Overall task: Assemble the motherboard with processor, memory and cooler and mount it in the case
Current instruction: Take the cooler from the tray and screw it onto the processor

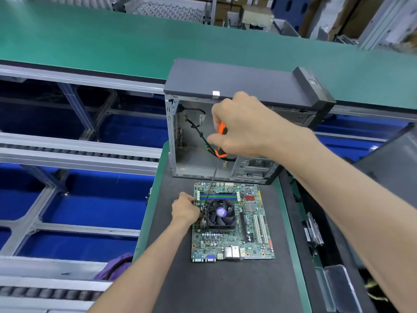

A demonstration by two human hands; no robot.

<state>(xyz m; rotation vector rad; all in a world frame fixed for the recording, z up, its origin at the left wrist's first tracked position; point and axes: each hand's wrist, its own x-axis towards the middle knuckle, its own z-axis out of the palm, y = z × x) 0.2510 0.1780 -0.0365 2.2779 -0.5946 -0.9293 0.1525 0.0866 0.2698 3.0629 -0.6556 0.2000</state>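
on the motherboard, right hand grips screwdriver at cooler.

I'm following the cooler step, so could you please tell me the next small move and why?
Probably turn the screwdriver to tighten that cooler corner: the right hand grips its handle, the tip sits at the cooler's left edge, and the left hand steadies there.

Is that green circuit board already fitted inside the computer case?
No, the motherboard lies flat on the dark mat in front of the open case, whose inside holds only loose cables.
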